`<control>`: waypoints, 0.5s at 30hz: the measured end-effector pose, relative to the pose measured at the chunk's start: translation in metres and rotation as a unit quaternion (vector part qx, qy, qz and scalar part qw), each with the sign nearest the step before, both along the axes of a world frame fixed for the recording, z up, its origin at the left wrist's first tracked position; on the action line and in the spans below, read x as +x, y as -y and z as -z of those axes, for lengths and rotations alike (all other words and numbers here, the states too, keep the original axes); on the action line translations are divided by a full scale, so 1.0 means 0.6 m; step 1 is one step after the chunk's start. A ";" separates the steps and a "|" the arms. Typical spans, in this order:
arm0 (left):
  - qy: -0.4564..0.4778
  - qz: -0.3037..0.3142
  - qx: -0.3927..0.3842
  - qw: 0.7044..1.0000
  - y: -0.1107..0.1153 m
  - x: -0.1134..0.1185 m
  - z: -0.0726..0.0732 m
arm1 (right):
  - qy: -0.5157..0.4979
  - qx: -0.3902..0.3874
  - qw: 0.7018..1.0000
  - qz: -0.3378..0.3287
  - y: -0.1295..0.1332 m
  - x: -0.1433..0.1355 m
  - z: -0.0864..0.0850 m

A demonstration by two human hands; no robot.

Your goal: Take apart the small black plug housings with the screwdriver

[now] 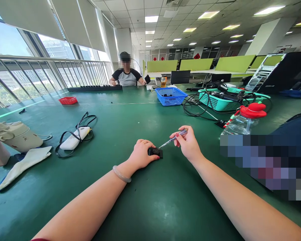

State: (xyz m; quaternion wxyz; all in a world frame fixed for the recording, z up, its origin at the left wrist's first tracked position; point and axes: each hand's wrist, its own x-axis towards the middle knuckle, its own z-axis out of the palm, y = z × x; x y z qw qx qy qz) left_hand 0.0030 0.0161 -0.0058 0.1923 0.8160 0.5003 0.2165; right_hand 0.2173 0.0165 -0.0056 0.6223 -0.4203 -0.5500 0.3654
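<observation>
On the green table [145,197] lies a small black part [156,152] with a round dark piece on top. My left hand [141,153], with a pale bangle on its wrist, grips this part from the left between thumb and fingers. A slim screwdriver [174,137] with a translucent handle is pinched in my right hand [187,142]. Its shaft slants down to the left, and its tip is at the upper right of the black part. Whether the tip touches it is too small to tell.
A white device [75,139] with a black strap, a white bottle [17,135] and a red tray [68,100] are at the left. Beyond are a blue basket [171,97], a teal basket [215,102] with cables, and a seated person [127,76]. A red-lidded bottle [240,124] stands right.
</observation>
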 end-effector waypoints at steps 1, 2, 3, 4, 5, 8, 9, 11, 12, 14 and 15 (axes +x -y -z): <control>-0.001 0.000 -0.001 1.000 0.000 0.000 0.000 | -0.018 -0.008 1.000 0.013 0.000 -0.002 0.003; -0.002 -0.001 0.000 1.000 0.000 0.000 0.000 | -0.032 -0.010 0.999 0.023 0.000 -0.005 0.005; -0.003 0.000 0.001 1.000 0.000 0.000 0.000 | -0.039 -0.005 0.999 0.031 0.002 -0.008 0.007; -0.003 0.000 0.002 1.000 0.000 -0.001 0.000 | -0.039 0.005 0.999 0.033 0.005 -0.011 0.007; -0.004 0.001 0.004 1.000 0.000 -0.001 0.000 | -0.032 0.019 0.999 0.031 0.009 -0.015 0.006; -0.004 0.002 0.010 1.000 -0.001 -0.002 0.002 | 0.013 0.058 0.998 0.001 0.021 -0.024 0.003; -0.005 0.003 0.012 1.000 -0.002 -0.002 0.003 | 0.030 0.068 0.997 -0.011 0.023 -0.026 0.002; -0.006 0.006 0.014 1.000 -0.003 -0.003 0.005 | 0.060 0.081 0.994 -0.035 0.025 -0.029 0.002; -0.007 0.007 0.014 1.000 -0.004 -0.003 0.005 | 0.071 0.083 0.993 -0.044 0.024 -0.030 0.002; -0.011 0.006 0.011 1.000 -0.004 -0.002 0.005 | 0.080 0.078 0.992 -0.055 0.020 -0.031 0.005; -0.013 0.005 0.009 1.000 -0.004 -0.002 0.005 | 0.076 0.073 0.993 -0.056 0.019 -0.032 0.007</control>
